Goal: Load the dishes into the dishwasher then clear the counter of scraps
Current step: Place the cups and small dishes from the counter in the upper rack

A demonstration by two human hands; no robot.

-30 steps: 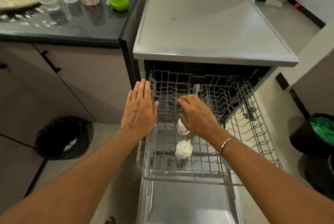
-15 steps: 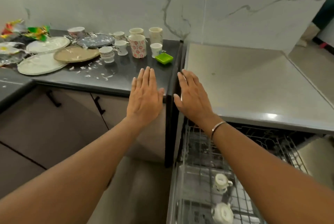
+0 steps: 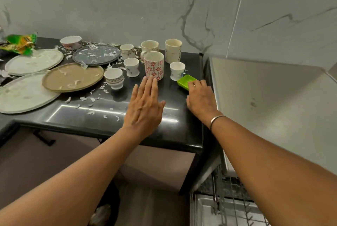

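- green dish (image 3: 185, 81) sits at the right end of the surface (image 3: 109, 116), under the right hand (image 3: 201, 99); its fingers (image 3: 197, 84) are curled over the dish's near corner, thumb hidden, likely taking it by the rim because it is shallow and lies flat
- red-flower mug (image 3: 154, 65) stands upright just beyond the left hand (image 3: 144, 106); the fingers (image 3: 149, 87) there are straight and pressed together, tips at the mug's base, no wrap around it yet, looks like a reach for the nearest tall piece
- small white cup (image 3: 176, 70) stands between the two sets of fingers, just behind the dish; more cups and a banded cup (image 3: 114, 78) are left of the left fingers
- tan plate (image 3: 73, 77) and grey plate (image 3: 96, 54) lie far left of the fingers, with white scraps (image 3: 91, 111) scattered around them
- dishwasher rack (image 3: 229, 198) shows low, below the right forearm, pulled out ready for loading
- vs 0.5 s ago: both hands were flat in the air short of the surface's front edge, right one over the dishwasher corner; now both are in over the surface, right fingers curled where they were straight
- vs 1.0 s ago: hands were down at the rack holding two cups; view has since lifted to the dishes
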